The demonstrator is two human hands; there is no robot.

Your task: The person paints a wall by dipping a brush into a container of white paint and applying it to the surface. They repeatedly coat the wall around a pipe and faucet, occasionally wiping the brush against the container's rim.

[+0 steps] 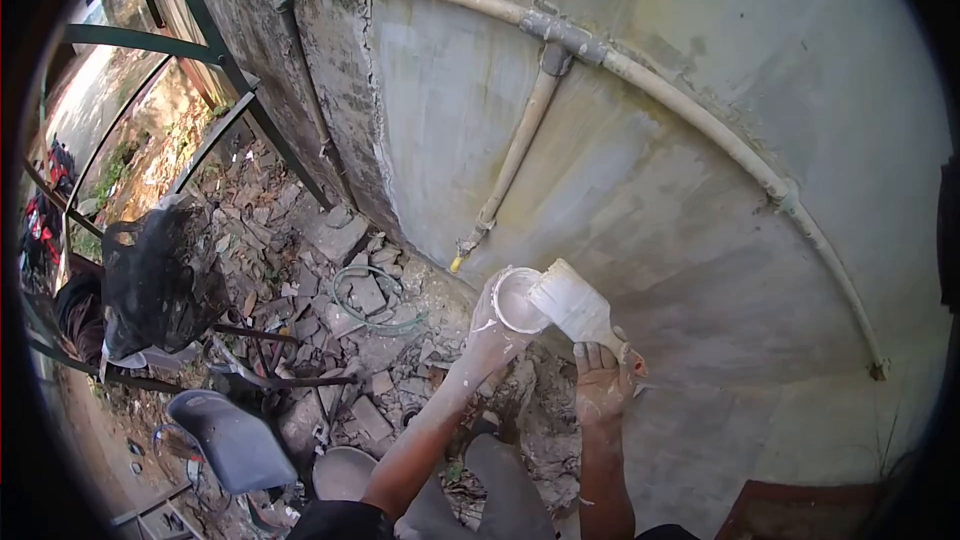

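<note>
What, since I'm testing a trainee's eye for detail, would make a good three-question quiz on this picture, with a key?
1. Multiple choice: what does the left hand hold?
a) a hammer
b) a tub
c) a brick

2. True or false: the right hand holds a trowel.

3. Fill in the colour: on the wall, the branch pipe has a ____ tip at its lower end.

Key:
1. b
2. False; it holds a wide brush.
3. yellow
</note>
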